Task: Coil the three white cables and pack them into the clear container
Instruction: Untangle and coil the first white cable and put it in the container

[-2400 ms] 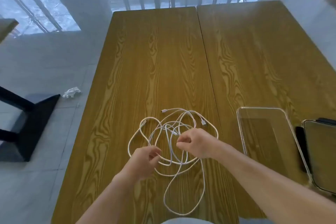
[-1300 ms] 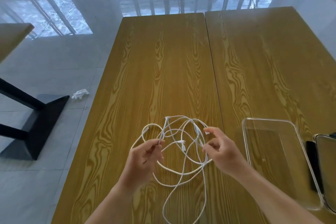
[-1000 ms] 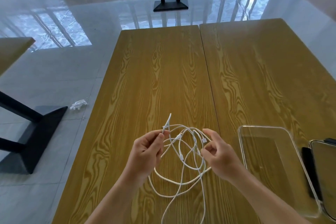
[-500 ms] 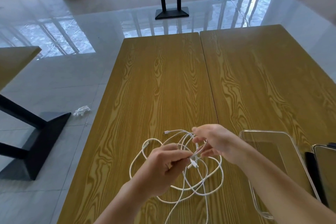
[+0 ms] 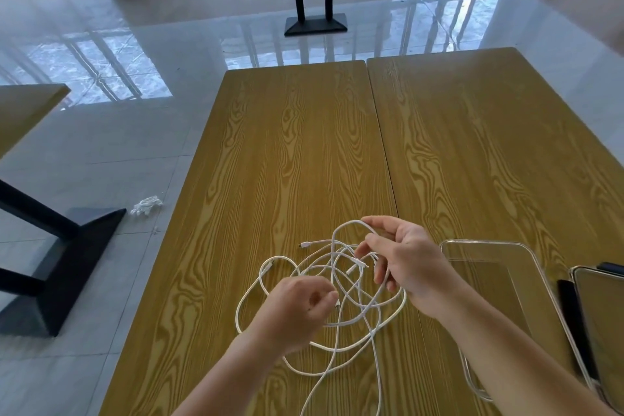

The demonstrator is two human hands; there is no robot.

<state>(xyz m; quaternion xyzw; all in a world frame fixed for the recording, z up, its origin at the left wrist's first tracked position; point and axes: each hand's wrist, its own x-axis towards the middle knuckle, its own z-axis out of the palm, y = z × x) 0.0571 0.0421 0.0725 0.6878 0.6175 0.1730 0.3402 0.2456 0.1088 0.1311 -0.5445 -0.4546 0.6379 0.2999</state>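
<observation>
A loose tangle of white cables (image 5: 332, 300) lies on the near part of the wooden table (image 5: 304, 152). My left hand (image 5: 297, 311) pinches a strand at the tangle's left side, close to the table. My right hand (image 5: 401, 262) holds a lifted loop of cable between thumb and fingers above the tangle's right side. One plug end (image 5: 303, 245) points left at the far edge of the tangle. The clear container (image 5: 493, 248) sits to the right of my right hand and looks to hold nothing. How the cables cross inside the tangle is unclear.
A clear lid (image 5: 601, 324) and a dark flat object (image 5: 570, 317) lie at the right edge beside the container. A second table (image 5: 489, 132) butts against the right side. A black table base (image 5: 67, 260) and a white scrap (image 5: 147, 205) are on the floor to the left.
My hands have moved apart: the right hand has lifted a loop up and away from the tangle, while the left hand has dropped lower on the left side. The view has tilted up.
</observation>
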